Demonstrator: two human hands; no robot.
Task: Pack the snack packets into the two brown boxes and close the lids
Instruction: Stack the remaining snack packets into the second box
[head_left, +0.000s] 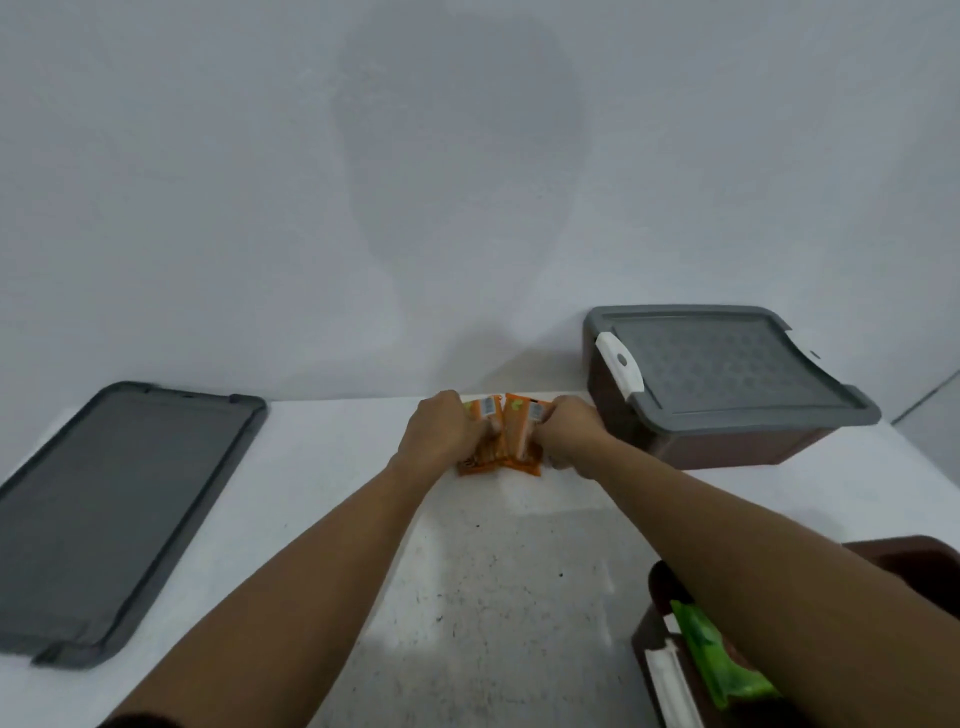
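- My left grip (449, 431) is curled over the left orange packet (475, 465); its fingers press into the wrapper, knuckles up
- My right grip (569, 428) is curled the same way on the right orange packet (517, 441); both grips hold, neither is wide
- The two packets lie side by side and touching, at the far middle of the white table (467, 597), near the wall
- Just right of them stands a brown box (737, 447) with its grey lid (727, 364) on; a white latch (618, 369) sits on the lid's near-left end
- At the near right corner the open brown box (914, 558) shows under my right forearm; a green packet (722, 660) lies inside it
- A loose grey lid (114, 514) lies flat on the table's left side, well apart from both boxes
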